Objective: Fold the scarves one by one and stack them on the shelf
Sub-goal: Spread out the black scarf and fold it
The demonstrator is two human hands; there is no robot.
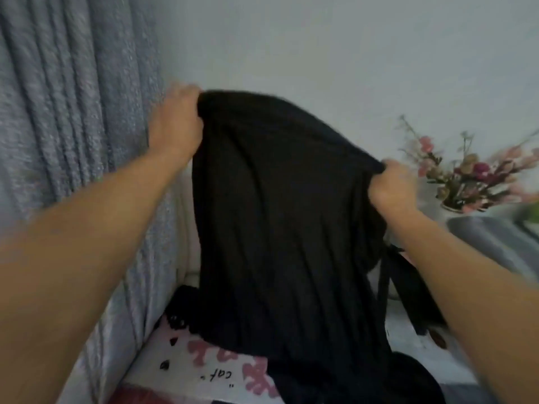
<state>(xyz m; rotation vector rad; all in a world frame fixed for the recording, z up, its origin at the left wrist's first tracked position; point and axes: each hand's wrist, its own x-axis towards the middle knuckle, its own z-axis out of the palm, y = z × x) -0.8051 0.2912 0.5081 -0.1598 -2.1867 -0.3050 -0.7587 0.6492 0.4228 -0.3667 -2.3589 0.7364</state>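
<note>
Hanging mid-frame, one black fabric scarf (285,217) is pinched by the left hand (178,123) and right hand (390,185); its lower end is cut off.

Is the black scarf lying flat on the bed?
No, the left hand and right hand hold the black scarf up by its top edge.

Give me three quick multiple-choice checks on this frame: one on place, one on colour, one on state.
1. Where are the flowers? A) right of the scarf B) left, by the curtain C) on the printed sheet
2. What colour is the held scarf? A) pink B) black C) grey
3. How is the scarf held? A) lying flat B) one hand only C) gripped by both hands, hanging down

Answers: 1 A, they stand beyond the right hand. 2 B, its cloth is plainly black. 3 C, the left hand and right hand each grip an upper edge.
</note>
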